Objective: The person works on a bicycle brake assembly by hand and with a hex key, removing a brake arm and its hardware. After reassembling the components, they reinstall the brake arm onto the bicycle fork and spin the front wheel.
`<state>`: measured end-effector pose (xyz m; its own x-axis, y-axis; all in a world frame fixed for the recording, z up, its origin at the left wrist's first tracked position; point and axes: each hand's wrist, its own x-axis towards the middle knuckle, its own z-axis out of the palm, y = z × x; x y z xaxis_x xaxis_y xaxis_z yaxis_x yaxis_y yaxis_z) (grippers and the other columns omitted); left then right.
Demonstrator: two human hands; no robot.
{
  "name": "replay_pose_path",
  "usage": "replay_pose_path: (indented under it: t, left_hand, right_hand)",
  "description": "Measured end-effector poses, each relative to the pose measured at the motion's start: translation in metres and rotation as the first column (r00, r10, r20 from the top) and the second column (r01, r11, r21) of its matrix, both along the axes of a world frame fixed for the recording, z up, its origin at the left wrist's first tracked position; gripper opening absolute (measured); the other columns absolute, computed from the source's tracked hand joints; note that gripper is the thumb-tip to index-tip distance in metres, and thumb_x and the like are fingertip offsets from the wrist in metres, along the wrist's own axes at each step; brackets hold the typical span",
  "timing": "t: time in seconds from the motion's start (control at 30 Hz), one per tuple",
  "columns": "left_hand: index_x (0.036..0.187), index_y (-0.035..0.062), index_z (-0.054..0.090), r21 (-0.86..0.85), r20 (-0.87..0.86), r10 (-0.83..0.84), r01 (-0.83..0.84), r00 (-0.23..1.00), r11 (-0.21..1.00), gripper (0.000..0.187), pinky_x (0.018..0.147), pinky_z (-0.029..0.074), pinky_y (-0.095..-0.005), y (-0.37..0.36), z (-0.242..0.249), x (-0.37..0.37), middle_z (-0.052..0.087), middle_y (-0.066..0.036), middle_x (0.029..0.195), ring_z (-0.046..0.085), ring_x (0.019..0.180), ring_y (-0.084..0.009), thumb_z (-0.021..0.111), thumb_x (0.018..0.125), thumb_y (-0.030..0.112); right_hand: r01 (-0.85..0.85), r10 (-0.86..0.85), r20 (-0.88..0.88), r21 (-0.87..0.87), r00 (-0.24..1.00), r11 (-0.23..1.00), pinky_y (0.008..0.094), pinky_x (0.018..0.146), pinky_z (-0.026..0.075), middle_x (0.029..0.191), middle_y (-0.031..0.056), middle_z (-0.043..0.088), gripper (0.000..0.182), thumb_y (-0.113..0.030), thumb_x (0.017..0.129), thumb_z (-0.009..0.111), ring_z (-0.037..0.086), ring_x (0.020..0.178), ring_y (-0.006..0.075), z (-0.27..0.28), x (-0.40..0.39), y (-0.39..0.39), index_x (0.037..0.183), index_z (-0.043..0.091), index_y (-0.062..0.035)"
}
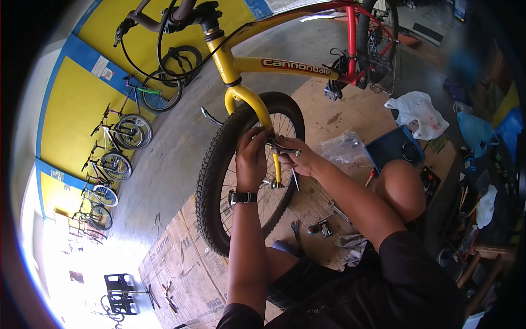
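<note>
Right grip [304, 160] pinches a metal part [284, 148], left grip [251, 156] unclear; a blue tray [385, 147] holds something dark [409, 151].

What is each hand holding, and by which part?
Right hand: seemingly a slim, dark, shiny metal piece, grip point unclear. Left hand: can't be told.

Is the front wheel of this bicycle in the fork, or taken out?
In: the front wheel sits within the yellow fork, its hub at the fork's lower end.

Glossy painted fork [256, 103]; rough rubber tyre [207, 189]; matt cardboard [323, 112].
</note>
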<state>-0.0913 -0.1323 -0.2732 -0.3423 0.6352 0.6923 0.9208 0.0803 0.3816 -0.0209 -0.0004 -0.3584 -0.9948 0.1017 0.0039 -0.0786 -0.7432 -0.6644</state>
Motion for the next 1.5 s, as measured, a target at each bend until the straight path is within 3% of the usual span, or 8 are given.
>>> replay_pose_path:
  t: [0.4,0.5,0.6,0.9,1.0,1.1,1.4,1.5]
  left_hand:
    - [0.116,0.0066,0.071,0.006,0.018,-0.021,0.021,1.0,1.0,0.038,0.091,0.053,-0.0383,0.001,0.001,0.0,0.066,-0.015,0.116,0.065,0.107,-0.0317,0.058,0.087,-0.012]
    - [0.116,0.0059,0.071,0.012,0.003,-0.023,0.023,1.0,1.0,0.036,0.091,0.053,-0.0387,0.001,0.001,0.0,0.066,-0.015,0.117,0.065,0.108,-0.0325,0.058,0.087,-0.011]
    - [0.115,0.0054,0.071,0.018,0.009,-0.022,0.022,1.0,1.0,0.035,0.092,0.053,-0.0392,0.002,-0.001,0.0,0.066,-0.015,0.118,0.065,0.109,-0.0333,0.058,0.087,-0.011]
    - [0.116,0.0055,0.07,0.009,0.009,-0.025,0.025,1.0,1.0,0.031,0.092,0.052,-0.0394,0.003,0.0,-0.001,0.066,-0.015,0.118,0.065,0.109,-0.0334,0.059,0.09,-0.008]
    - [0.116,0.0057,0.07,0.004,0.006,-0.019,0.019,1.0,1.0,0.03,0.092,0.052,-0.0392,0.003,-0.001,-0.001,0.066,-0.015,0.118,0.065,0.109,-0.0334,0.059,0.091,-0.007]
    - [0.117,0.0061,0.07,-0.001,0.013,-0.017,0.017,1.0,1.0,0.031,0.093,0.052,-0.039,0.003,-0.002,-0.001,0.066,-0.015,0.119,0.064,0.11,-0.0333,0.059,0.091,-0.007]
    - [0.116,0.0061,0.071,-0.001,0.014,-0.01,0.01,1.0,1.0,0.027,0.094,0.053,-0.0363,0.004,-0.003,-0.002,0.067,-0.014,0.122,0.066,0.114,-0.0291,0.061,0.093,-0.005]
    - [0.116,0.0067,0.071,0.015,0.047,-0.009,0.008,0.999,1.0,0.027,0.094,0.054,-0.037,0.004,-0.004,-0.001,0.065,-0.014,0.125,0.064,0.116,-0.0301,0.061,0.093,-0.004]
  right_hand:
    - [-0.062,0.064,0.001,-0.225,0.998,0.972,0.0212,0.041,0.016,0.06,-0.0082,0.041,0.034,-0.041,0.105,0.049,0.027,0.044,0.0024,0.011,0.007,-0.003,0.089,0.061,-0.0121]
    - [-0.15,0.13,-0.126,-0.162,0.983,0.975,0.0215,0.041,0.016,0.058,-0.0088,0.039,0.035,-0.042,0.104,0.05,0.026,0.044,0.0025,0.002,0.004,0.001,0.088,0.06,-0.0122]
    - [-0.076,0.072,-0.032,-0.129,0.997,0.989,0.0215,0.041,0.016,0.058,-0.0092,0.038,0.035,-0.042,0.104,0.051,0.026,0.044,0.0023,0.0,0.002,-0.002,0.088,0.06,-0.0123]
    - [-0.105,0.095,-0.076,-0.144,0.993,0.984,0.021,0.041,0.017,0.064,-0.0094,0.043,0.038,-0.049,0.102,0.052,0.026,0.044,0.002,-0.004,0.001,-0.002,0.09,0.06,-0.0134]
    - [0.006,-0.014,-0.081,-0.095,0.997,0.995,0.0211,0.041,0.017,0.065,-0.0092,0.044,0.035,-0.046,0.102,0.053,0.027,0.044,0.0018,-0.002,0.0,-0.003,0.091,0.06,-0.0139]
    - [-0.036,0.024,-0.066,-0.184,0.998,0.982,0.0212,0.042,0.017,0.064,-0.0092,0.043,0.032,-0.044,0.102,0.055,0.028,0.044,0.0019,0.001,0.006,-0.001,0.091,0.06,-0.0143]
    - [-0.151,0.139,-0.088,-0.151,0.986,0.977,0.0203,0.042,0.017,0.063,-0.0092,0.039,0.037,-0.046,0.103,0.053,0.026,0.046,0.0019,-0.007,0.003,-0.001,0.094,0.063,-0.0113]
    - [-0.045,0.042,-0.051,-0.059,0.998,0.997,0.0215,0.042,0.017,0.058,-0.01,0.036,0.034,-0.043,0.103,0.053,0.026,0.044,0.002,0.002,0.003,-0.002,0.09,0.059,-0.0125]
